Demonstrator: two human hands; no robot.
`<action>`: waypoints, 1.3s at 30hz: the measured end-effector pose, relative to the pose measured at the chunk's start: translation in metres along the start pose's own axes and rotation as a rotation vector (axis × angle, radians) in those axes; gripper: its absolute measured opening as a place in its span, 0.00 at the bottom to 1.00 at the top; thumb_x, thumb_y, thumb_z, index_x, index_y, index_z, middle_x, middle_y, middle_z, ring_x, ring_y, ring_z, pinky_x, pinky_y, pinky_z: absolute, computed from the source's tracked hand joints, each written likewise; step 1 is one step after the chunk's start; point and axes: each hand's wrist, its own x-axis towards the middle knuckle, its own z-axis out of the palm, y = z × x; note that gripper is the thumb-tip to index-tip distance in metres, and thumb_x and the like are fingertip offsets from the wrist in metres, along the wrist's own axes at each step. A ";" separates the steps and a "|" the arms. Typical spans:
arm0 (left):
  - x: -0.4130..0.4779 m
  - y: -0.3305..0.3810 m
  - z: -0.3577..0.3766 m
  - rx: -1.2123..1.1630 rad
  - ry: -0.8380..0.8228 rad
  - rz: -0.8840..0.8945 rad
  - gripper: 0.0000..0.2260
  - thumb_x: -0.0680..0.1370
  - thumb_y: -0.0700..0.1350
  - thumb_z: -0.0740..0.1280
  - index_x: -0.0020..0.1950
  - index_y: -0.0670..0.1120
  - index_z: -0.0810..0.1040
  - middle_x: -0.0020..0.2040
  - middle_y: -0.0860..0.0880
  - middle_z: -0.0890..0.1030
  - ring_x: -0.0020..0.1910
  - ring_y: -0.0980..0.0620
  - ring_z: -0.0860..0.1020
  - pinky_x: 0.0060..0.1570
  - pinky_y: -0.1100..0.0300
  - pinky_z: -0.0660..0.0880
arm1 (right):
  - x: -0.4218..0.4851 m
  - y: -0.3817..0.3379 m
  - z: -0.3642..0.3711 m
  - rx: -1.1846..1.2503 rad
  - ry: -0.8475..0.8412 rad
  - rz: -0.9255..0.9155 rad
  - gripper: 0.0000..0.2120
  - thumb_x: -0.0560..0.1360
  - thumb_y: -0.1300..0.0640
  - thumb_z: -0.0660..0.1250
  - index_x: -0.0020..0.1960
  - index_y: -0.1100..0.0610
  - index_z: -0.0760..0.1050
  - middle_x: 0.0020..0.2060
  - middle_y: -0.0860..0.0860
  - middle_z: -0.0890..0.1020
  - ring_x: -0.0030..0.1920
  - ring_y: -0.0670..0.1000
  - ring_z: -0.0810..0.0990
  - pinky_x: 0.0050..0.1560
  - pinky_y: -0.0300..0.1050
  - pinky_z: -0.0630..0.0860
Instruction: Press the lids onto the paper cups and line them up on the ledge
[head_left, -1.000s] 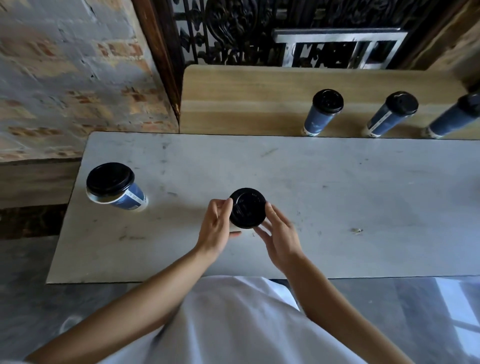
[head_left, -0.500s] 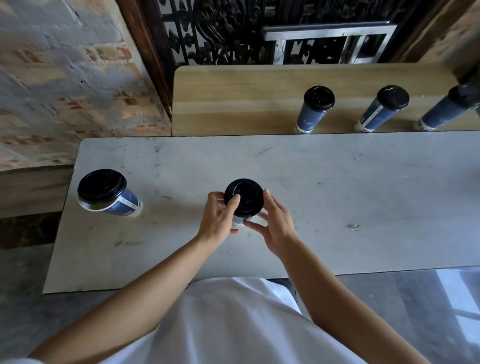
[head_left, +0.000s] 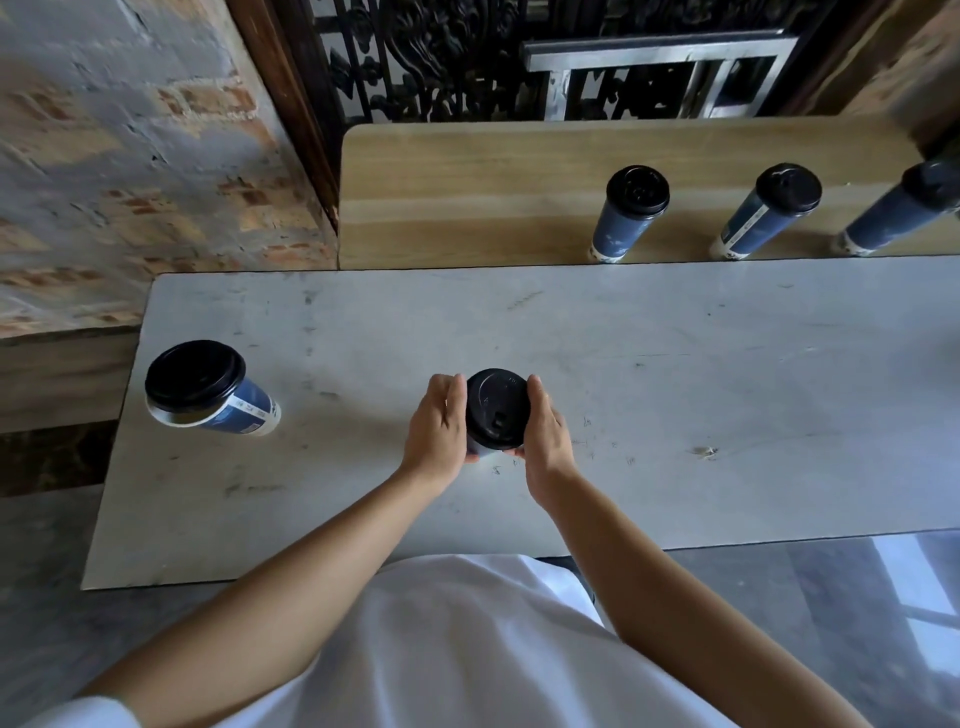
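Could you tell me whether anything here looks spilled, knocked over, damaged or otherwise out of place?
Nothing stands out. Three lidded cups stand upright along the wooden ledge; their lean looks like wide-angle distortion. Another lidded cup stands at the table's left end, and both hands hold the fifth. No spills show.

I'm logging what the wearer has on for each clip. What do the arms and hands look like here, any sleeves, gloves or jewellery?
Both hands, left hand and right hand, are bare: no gloves, rings or watch visible. The forearms are uncovered to the elbows. A white sleeve shows at the left upper arm, matching the white shirt.
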 end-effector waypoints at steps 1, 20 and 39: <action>-0.001 -0.002 -0.001 -0.030 -0.023 -0.007 0.18 0.82 0.63 0.54 0.48 0.51 0.72 0.46 0.52 0.78 0.45 0.52 0.81 0.35 0.43 0.84 | -0.001 0.003 0.002 -0.005 0.003 -0.019 0.20 0.80 0.37 0.57 0.45 0.45 0.83 0.41 0.45 0.86 0.45 0.45 0.84 0.46 0.46 0.79; -0.014 -0.018 -0.014 -0.299 0.031 -0.137 0.11 0.79 0.54 0.58 0.43 0.51 0.76 0.43 0.53 0.81 0.46 0.53 0.82 0.30 0.49 0.81 | -0.009 0.031 0.021 0.054 0.018 0.003 0.17 0.73 0.34 0.60 0.38 0.37 0.85 0.39 0.43 0.87 0.47 0.43 0.84 0.51 0.43 0.75; 0.017 -0.015 -0.034 -0.253 -0.199 -0.168 0.19 0.76 0.68 0.62 0.46 0.56 0.84 0.46 0.53 0.86 0.46 0.52 0.86 0.36 0.43 0.83 | -0.005 -0.001 0.012 -0.140 -0.055 -0.040 0.22 0.81 0.37 0.57 0.39 0.47 0.82 0.33 0.41 0.83 0.43 0.46 0.80 0.43 0.41 0.71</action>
